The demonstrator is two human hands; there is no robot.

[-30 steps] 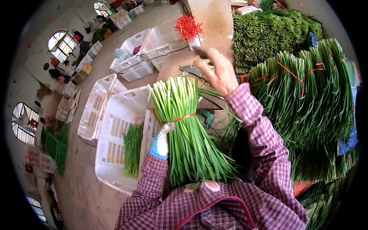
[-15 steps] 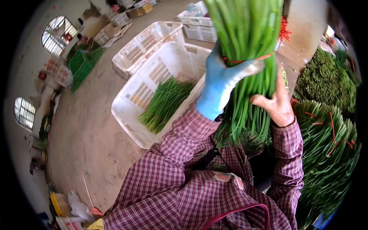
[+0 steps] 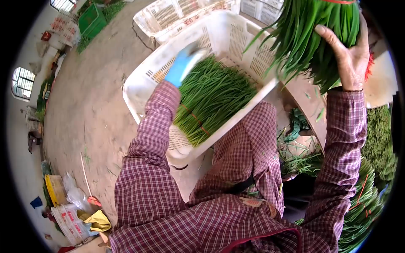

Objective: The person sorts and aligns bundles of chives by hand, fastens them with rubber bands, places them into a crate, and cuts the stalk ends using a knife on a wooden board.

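Green, red-banded leaf bundle (image 3: 314, 38) clasped wide in right hand (image 3: 353, 63), tips toward white plastic crate (image 3: 182, 155).
Blue-gloved left hand (image 3: 180, 68) nearer crate, grip unclear.

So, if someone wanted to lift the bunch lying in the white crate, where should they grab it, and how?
I'd grip the bunch at its red band, from above, with the hand across the stalks. It lies low between the walls of the white crate, and the band gathers it there, while the leaves beyond spread loose and would likely slip.
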